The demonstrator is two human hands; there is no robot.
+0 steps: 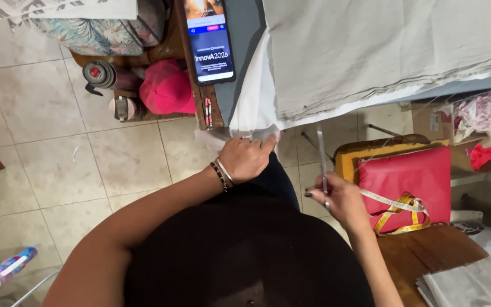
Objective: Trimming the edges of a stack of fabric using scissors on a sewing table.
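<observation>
While the left hand (249, 157) pinches the hanging edge of the white fabric sheet (255, 102) at the counter (245, 34) rim, its grip closed on the cloth, the right hand (336, 199) is clenched around a slim pair of metal scissors (323, 162) with the blades pointing up toward the cloth. A broad grey-beige layered cloth (382, 45) lies over the counter above the white sheet. A yellow measuring tape (399, 211) trails from near the right hand across a red cushion (407, 182) on a wooden stool.

As I judge it, the loosely hanging edge could bunch or slide under the pinch, skewing any cut, and the blade tips sit near the left fingers.

The person's dark-clad body hides the space below the hands, the scissor handles are buried in the fist, and the counter's far side is cut off.
</observation>
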